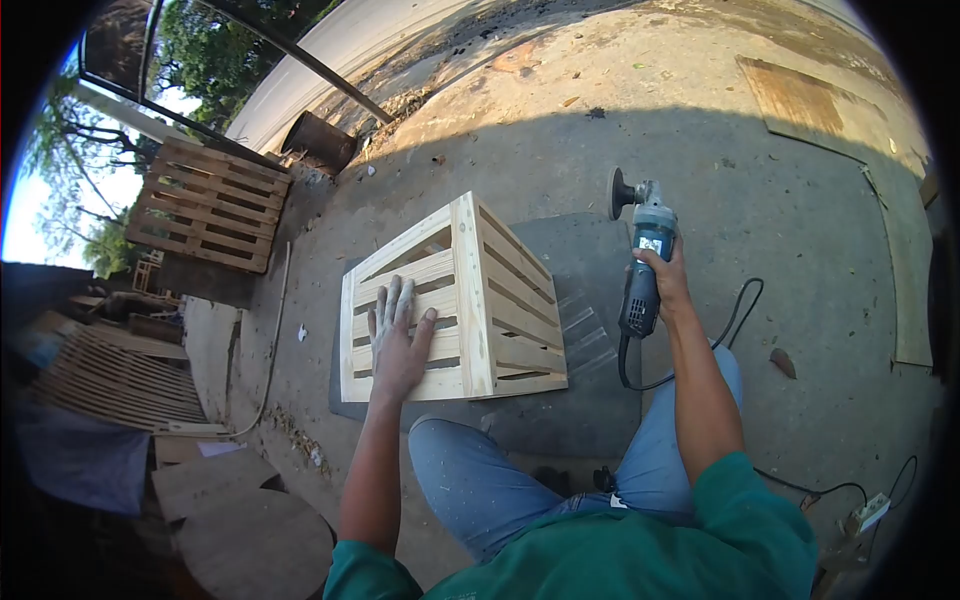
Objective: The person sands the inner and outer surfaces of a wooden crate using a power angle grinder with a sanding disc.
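Note:
A slatted wooden crate [473,290] of pale wood stands in front of me on a dark mat [600,260]. My left hand [398,335] lies on its left slatted side, fingers stretched and dusted with pale powder. Off to the right, my right hand [668,272] is wrapped round the body of a teal and black angle grinder [648,250]. A round dark disc [619,193] sits at the grinder's head, turned to the left and apart from the crate. From the tool's lower end a black cord [640,386] loops past my knee.
A wooden pallet [212,205] leans at the upper left, near a rusty drum [322,143]. Slatted wood panels [120,375] and round boards [250,535] lie at the left. At the lower right is a power strip [870,512]; a plywood sheet [800,100] lies beyond.

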Demonstrator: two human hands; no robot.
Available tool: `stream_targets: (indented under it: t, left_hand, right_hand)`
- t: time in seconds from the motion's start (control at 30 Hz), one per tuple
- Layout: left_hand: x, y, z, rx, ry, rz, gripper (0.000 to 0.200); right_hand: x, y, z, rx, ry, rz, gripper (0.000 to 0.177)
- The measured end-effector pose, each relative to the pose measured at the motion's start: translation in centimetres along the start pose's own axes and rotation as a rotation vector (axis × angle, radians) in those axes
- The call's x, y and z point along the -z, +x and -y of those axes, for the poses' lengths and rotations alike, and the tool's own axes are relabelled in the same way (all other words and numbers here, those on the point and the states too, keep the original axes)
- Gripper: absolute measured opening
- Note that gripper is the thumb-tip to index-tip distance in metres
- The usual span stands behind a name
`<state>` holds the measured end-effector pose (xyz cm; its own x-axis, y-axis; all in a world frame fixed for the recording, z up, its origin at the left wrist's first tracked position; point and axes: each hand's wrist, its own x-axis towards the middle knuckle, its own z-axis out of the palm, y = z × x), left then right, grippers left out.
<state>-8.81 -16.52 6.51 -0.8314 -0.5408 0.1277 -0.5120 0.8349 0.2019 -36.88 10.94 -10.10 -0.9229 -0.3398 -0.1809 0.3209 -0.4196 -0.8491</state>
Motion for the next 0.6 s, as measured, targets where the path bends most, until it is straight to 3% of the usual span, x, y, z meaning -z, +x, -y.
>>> stream_targets:
  t: [0.17,0.3,0.43,0.47,0.6]
  left_hand:
    - [0.8,-1.8,0.0,-0.093,-0.183,0.025,0.061]
    - [1.6,-5.9,-1.2,-0.576,0.024,0.022,0.066]
    - [0.0,-6.3,-0.1,-0.482,0.309,0.037,0.085]
    - [-0.4,-6.0,-0.1,-0.488,0.256,-0.023,0.094]
    - [0.4,-3.8,-0.2,-0.430,0.253,-0.016,0.094]
  right_hand:
    - [-0.5,1.3,-1.5,0.052,0.018,-0.006,0.087]
    - [-1.1,1.1,-0.8,0.039,0.045,0.005,0.086]
    - [-0.4,2.1,-1.9,0.008,0.030,0.015,0.082]
    - [-0.4,2.2,-2.2,0.032,0.035,-0.003,0.081]
    - [-0.2,2.2,-2.1,0.021,0.053,-0.004,0.087]
